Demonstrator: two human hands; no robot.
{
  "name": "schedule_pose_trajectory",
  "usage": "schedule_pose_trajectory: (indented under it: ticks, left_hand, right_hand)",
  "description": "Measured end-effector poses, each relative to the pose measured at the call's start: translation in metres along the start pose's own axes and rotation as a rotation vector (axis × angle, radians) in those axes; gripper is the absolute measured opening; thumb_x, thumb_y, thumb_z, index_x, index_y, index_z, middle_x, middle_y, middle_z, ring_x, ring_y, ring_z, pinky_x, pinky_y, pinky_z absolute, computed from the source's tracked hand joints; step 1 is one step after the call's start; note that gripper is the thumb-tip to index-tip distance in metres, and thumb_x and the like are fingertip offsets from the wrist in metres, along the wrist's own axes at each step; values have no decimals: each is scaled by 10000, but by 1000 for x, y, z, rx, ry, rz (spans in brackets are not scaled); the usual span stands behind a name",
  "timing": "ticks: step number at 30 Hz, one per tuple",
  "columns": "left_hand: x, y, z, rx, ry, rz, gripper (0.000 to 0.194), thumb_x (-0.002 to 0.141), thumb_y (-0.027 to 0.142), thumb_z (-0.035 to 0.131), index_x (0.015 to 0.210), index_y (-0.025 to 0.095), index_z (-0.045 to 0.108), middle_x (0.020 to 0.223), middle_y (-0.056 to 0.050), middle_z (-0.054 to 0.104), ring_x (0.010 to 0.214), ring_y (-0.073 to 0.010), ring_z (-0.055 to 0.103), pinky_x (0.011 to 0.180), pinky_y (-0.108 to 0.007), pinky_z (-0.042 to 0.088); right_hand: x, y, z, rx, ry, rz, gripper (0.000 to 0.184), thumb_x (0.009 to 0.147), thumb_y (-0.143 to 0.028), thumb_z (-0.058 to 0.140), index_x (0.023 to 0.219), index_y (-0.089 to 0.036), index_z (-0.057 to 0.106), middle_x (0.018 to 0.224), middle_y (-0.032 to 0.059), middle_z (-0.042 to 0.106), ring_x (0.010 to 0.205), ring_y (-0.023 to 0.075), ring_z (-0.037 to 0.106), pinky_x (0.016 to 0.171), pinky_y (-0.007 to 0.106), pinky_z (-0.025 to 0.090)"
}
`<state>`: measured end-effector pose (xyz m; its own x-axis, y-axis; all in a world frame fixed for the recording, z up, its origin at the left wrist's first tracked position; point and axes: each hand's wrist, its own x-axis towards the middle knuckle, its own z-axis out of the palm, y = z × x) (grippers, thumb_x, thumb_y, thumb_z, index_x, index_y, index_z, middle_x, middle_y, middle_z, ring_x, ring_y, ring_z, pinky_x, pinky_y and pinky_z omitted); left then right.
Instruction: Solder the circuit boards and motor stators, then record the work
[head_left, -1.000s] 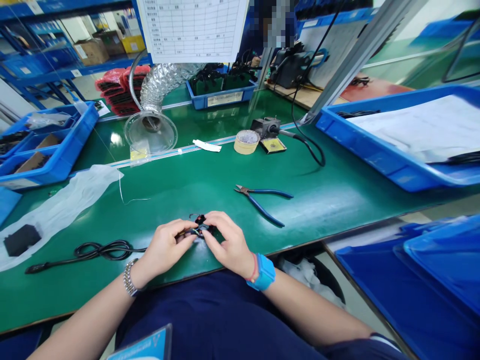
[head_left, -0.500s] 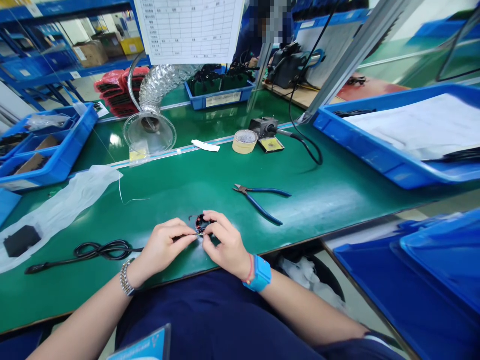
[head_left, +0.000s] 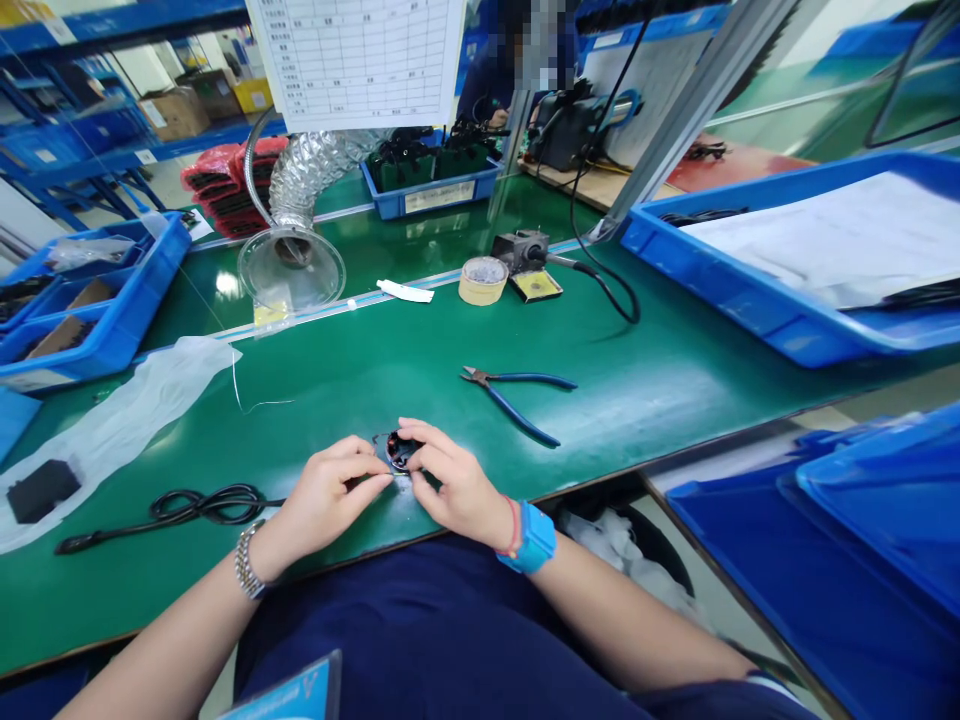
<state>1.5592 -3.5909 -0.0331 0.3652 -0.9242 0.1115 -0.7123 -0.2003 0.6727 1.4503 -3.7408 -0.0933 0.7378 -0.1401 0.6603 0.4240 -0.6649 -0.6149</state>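
My right hand (head_left: 459, 488) is closed around a small round black part (head_left: 397, 452) with reddish bits inside its rim, just above the bench. My left hand (head_left: 326, 490) pinches the end of a black cable (head_left: 217, 503) close to that part. The cable's looped bundle lies on the bench to the left, and its plug end points further left. Fine wire ends seem to meet between my fingertips; they are too small to make out clearly. Beyond my right hand, blue-handled side cutters (head_left: 517, 400) lie with their handles spread.
A black block (head_left: 43, 491) lies on white foam wrap (head_left: 142, 400) at left. Behind are a clear fume funnel (head_left: 292, 270), a tape roll (head_left: 482, 281) and a soldering iron stand (head_left: 523, 252). Blue trays (head_left: 817, 340) flank the bench. A person sits opposite.
The round part has turned slightly in my right hand, showing its dark inside more. Both hands stay together at about the same spot; the whole view has shifted a little.
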Motion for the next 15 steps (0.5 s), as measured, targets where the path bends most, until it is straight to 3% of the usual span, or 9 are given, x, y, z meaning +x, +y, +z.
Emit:
schedule_pose_trajectory:
  ticks: [8, 12, 15]
  left_hand:
    - [1, -1, 12, 170, 98, 94, 192, 884, 234, 531, 884, 189, 717, 735, -14, 579, 663, -108, 560, 605, -202, 440]
    - [2, -6, 11, 140, 89, 70, 178, 874, 247, 551, 877, 190, 720, 708, -11, 572, 656, -113, 556, 601, -207, 433]
    - [4, -9, 6, 28, 60, 6, 143, 857, 239, 578, 845, 184, 709, 747, -18, 606, 705, -121, 571, 654, -214, 445]
  right_hand:
    - [-1, 4, 6, -41, 5, -61, 190, 778, 3, 459, 827, -165, 532, 1025, 133, 598, 1233, 240, 467, 1008, 456, 460]
    - [4, 2, -1, 47, -14, 22, 170, 786, -24, 486, 787, -177, 558, 1037, 120, 614, 1204, 220, 494, 990, 426, 466]
    - [9, 2, -11, 160, -103, 130, 128, 788, -62, 551, 793, -179, 600, 1121, 116, 602, 1186, 207, 506, 998, 410, 438]
